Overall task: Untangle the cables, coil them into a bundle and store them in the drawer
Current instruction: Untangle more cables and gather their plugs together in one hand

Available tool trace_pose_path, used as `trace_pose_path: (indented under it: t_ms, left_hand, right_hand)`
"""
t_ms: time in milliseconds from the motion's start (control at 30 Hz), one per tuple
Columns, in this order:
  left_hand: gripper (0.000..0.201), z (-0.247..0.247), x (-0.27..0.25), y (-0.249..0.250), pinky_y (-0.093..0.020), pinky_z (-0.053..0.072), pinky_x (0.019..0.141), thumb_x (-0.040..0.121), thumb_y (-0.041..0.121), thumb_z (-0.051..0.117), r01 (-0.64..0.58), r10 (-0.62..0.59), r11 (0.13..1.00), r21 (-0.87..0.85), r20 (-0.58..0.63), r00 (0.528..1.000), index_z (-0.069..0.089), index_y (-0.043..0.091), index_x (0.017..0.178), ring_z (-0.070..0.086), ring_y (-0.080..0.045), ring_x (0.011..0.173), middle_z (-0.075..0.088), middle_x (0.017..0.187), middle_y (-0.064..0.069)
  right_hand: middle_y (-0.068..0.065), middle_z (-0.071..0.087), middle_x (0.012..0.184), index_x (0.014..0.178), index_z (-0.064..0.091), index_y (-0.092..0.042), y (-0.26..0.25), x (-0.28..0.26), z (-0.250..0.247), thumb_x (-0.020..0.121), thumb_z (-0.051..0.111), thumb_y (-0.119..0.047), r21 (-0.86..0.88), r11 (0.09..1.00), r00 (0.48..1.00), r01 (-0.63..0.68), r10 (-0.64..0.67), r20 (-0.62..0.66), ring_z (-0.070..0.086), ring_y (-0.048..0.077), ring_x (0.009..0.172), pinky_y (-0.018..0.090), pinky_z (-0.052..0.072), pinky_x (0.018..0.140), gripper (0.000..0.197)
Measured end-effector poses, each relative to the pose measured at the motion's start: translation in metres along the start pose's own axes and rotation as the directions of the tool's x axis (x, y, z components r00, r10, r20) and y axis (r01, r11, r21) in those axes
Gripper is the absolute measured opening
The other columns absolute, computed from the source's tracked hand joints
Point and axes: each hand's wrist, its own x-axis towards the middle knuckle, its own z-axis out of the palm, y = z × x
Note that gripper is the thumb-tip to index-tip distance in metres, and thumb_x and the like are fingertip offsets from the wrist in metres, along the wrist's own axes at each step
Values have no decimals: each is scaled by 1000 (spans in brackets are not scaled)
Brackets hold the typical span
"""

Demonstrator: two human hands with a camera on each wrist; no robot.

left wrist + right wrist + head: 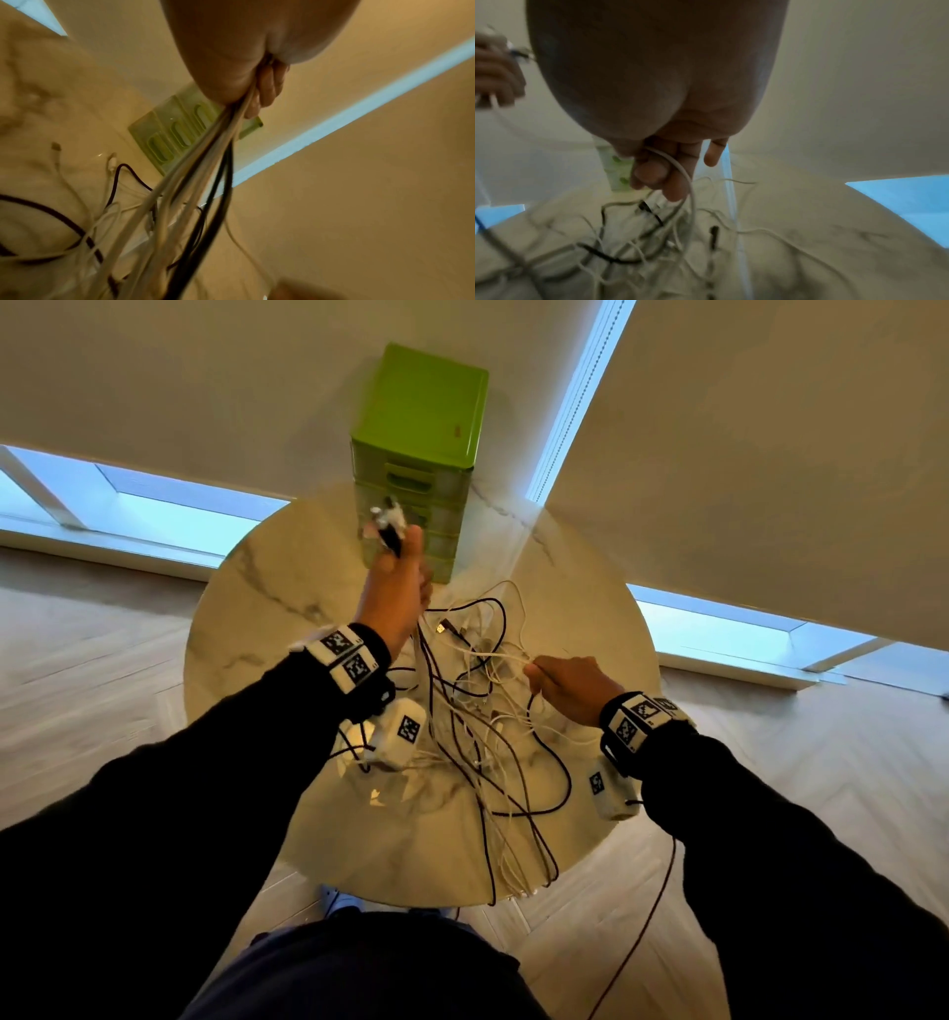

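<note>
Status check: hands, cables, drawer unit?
Left hand raised, gripping bunched cable ends. Right hand pinching one white cable. Tangle still on table. Green drawer unit shut, unobstructed.

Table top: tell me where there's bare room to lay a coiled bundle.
The table's far-left marble, between its rim and the green drawer unit, is bare, as is the far-right patch beside the unit. The centre and near edge are crowded with tangled cables, which both hands are pulling.

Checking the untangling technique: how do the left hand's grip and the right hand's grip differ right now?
The left hand is raised and grips a bunch of white and dark cables together; the right hand is low over the round marble table and pinches one thin white cable. Both hold strands running into the same tangle.
</note>
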Motion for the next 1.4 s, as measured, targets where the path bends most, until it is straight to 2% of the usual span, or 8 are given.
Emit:
trace_pose_path:
  t_ms: [167,233,333,633,767,1000,1133,1400]
  left_hand:
    - [54,24,-19,-38,-35,42,71,102,60,36,63,-152,846,529,125,981,63,20,78,52,-17,64,64,72,-2]
    - [57,27,-15,-46,-35,43,78,101,60,36,185,-252,894,408,115,961,70,16,94,53,-14,70,71,90,-12]
    - [52,26,-9,-43,-30,36,58,102,59,38,303,-318,941,147,85,944,61,15,85,42,-14,62,57,75,-8]
    - [41,32,-1,-17,-24,40,59,106,44,38,247,-261,912,-329,0,965,49,17,77,44,-12,57,47,61,4]
    - [40,22,3,-2,-22,37,51,107,41,38,214,-234,842,-496,22,972,46,18,76,37,-8,48,35,57,7]
    - [38,-10,5,20,-22,23,46,107,41,37,89,-120,914,-396,-54,991,47,20,77,25,-7,48,35,57,8]
    - [25,4,-8,2,-23,23,51,106,37,44,75,-71,995,-61,68,995,49,23,86,28,-6,51,35,59,11]
    - [50,23,-25,-9,-23,32,50,101,59,42,228,-240,969,95,141,960,65,20,78,41,-7,50,49,53,12]
  right_hand:
    - [2,64,82,90,61,-12,-49,15,-30,108,31,-38,220,961,962,167,-109,-252,61,22,77,33,44,72,43]
    - [3,67,90,97,60,-13,-66,18,-34,108,28,-38,211,945,954,249,-203,-219,63,20,80,33,46,75,43]
    - [-5,60,82,96,54,-20,-76,18,-29,108,25,-43,244,935,956,259,-211,-207,59,19,73,36,47,71,38]
    - [-8,50,68,80,40,-34,-84,4,-11,108,27,-40,392,866,950,312,-273,-154,47,10,60,24,38,61,32]
    - [-7,50,69,80,43,-34,-62,1,8,106,27,-48,459,850,966,259,-218,-141,45,11,60,33,41,66,33]
    - [-4,52,69,75,45,-32,-15,-8,23,107,31,-41,313,947,997,76,-79,-2,48,15,64,36,41,71,36]
    - [14,64,82,80,55,-13,-26,17,-4,106,32,-42,250,968,984,13,32,-175,59,33,80,45,48,79,45]
    - [-12,61,82,85,55,-33,-102,14,-42,107,22,-47,435,862,953,260,-156,-261,56,2,74,21,42,69,42]
